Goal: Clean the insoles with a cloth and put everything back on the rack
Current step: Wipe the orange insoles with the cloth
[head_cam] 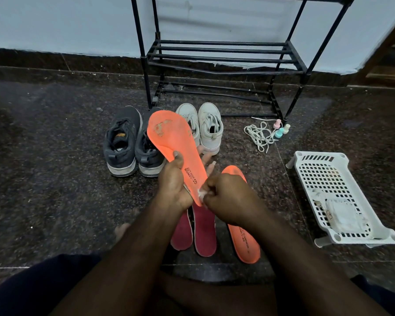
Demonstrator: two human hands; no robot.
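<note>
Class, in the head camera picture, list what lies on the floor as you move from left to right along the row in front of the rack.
Dark grey shoes → white shoes → loose white laces → small pastel bottles; the white basket lies furthest right, but nearer the person.

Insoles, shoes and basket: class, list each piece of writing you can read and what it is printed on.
"CAMPUS": held orange insole; the smaller line under it is too blurred to read.
"CAMPUS": orange insole on the floor; its smaller line is blurred.
Tongue label of the dark shoe: unreadable.
Packet in the white basket: unreadable.
</note>
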